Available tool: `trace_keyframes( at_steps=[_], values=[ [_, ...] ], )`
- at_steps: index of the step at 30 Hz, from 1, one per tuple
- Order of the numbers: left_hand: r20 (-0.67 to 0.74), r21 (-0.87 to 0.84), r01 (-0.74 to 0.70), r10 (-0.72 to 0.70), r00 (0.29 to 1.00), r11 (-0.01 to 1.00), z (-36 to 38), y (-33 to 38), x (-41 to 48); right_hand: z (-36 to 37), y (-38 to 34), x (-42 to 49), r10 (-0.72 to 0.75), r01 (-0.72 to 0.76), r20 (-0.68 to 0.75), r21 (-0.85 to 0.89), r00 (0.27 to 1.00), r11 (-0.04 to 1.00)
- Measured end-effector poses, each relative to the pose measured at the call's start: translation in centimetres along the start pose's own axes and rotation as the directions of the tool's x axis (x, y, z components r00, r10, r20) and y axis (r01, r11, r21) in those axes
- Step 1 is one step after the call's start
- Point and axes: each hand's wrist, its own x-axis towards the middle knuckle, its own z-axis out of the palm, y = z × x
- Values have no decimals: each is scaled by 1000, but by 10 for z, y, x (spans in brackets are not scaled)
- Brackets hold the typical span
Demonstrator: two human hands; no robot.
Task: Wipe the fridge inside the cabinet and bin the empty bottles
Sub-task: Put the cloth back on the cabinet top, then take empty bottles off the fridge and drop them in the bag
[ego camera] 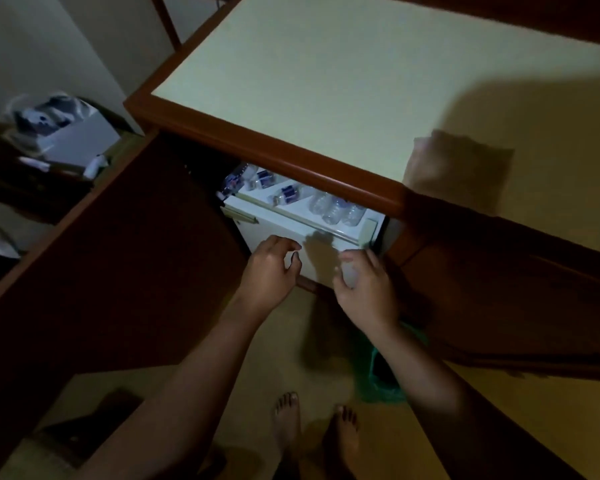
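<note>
From the head camera, looking steeply down in dim light, a small white fridge point(284, 233) sits inside a dark wooden cabinet point(291, 157) under a pale countertop point(326, 81), with the cabinet door point(101, 271) swung open to the left. On top of the fridge lie several plastic bottles: a group with dark blue labels point(257, 180) toward the left and a cluster of clear bottles point(336, 207) toward the right, all tipped on their sides or leaning. The left hand point(271, 268) reaches to the white front of the fridge with fingers curled and spread loosely, holding nothing. The right hand point(364, 289) is just beside it, near the fridge's right edge, fingers bent around something pale and blurred; whether it is a cloth or a bottle cannot be told. A green bag point(381, 375) lies on the floor under the right forearm, and two bare feet point(312, 431) stand on the pale floor below. To the far left a shelf holds a white box point(80, 136)
</note>
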Motion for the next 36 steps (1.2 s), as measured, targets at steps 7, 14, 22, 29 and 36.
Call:
trace_keyframes(
  at_steps=[7,14,22,29,36],
  values=[
    [35,-45,53,-52,998,998,105,-61,69,98,62,80,339,-336,-67,51,938,940],
    [-43,-28,-9,8,999,1000,196,-93,120,162,123,140,385,-370,-226,107,895,923],
    [-137,20,27,-24,990,999,228,-91,142,177,145,173,327,-329,-414,70,849,942],
    [-140,119,64,-47,989,991,238,-79,136,178,151,191,480,-493,-307,40,822,869],
    [-159,114,167,-148,976,979,239,-69,122,170,149,181,520,-533,-205,-9,829,846]
  ],
)
